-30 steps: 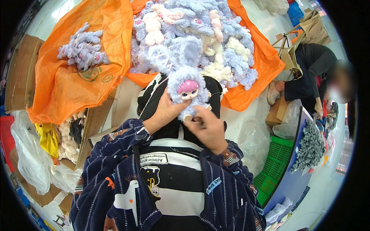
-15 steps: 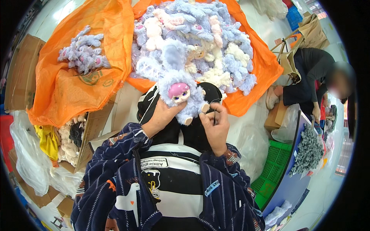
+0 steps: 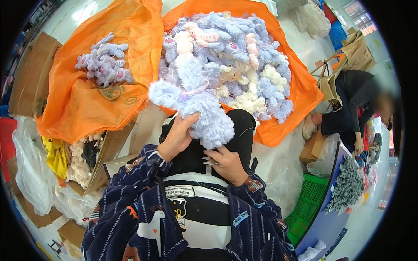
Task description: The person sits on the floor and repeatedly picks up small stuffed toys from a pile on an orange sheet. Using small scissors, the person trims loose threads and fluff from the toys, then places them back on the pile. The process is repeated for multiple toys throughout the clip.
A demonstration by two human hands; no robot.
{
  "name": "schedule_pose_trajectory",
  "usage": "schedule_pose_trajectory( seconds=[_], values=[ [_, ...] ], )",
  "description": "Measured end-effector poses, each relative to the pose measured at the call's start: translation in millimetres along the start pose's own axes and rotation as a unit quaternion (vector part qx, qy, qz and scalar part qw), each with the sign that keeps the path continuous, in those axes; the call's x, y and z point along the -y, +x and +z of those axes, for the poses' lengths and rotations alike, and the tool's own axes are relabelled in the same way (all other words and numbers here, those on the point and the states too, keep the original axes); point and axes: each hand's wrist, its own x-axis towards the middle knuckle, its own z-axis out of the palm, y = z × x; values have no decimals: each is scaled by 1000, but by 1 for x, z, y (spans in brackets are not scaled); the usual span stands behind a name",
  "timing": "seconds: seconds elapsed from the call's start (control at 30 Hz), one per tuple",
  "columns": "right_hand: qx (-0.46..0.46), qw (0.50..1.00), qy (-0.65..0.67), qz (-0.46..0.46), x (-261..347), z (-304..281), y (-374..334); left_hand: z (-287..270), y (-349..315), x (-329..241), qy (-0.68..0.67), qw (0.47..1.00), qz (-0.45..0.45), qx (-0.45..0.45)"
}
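A fluffy lavender-blue plush doll (image 3: 211, 119) lies over my lap with its back toward me and its long ears pointing away to the far left. My left hand (image 3: 177, 135) is closed on its side, thumb pressed on the fur. At the near end of the doll my right hand (image 3: 228, 163) is closed, its fingertips close to the fur. A small pointed metal tool (image 3: 208, 160) pokes out from those fingers; its exact kind is hard to make out. The doll's face is hidden.
Ahead, an orange sheet (image 3: 300, 91) bears a heap of plush dolls (image 3: 239, 48). Another orange sack (image 3: 65, 104) with several dolls lies left. Cardboard boxes (image 3: 32, 74) stand at the left. At right are a green crate (image 3: 307, 200), a blue table panel (image 3: 326, 213) and a bending person (image 3: 355, 95).
The doll has been turned over, from its pink-fringed face showing to its back showing. My right hand has moved left and nearer to me, and the pointed tool now shows in it.
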Motion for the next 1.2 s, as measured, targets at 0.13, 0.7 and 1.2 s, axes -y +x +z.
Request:
schedule_pose_trajectory(
  seconds=[0.13, 0.7, 1.2],
  values=[
    [-145, 871, 382, 272, 9, -9, 0, -8, -1, -4, -69, 997, -26, 12],
    [-27, 981, 150, 123, 1, 18, 14, -29, -7, 10, 32, 997, -23, -68],
    [-236, 963, 32, 127, -69, -25, 29, -129, 144, -62, 276, 949, -31, -151]
  ],
)
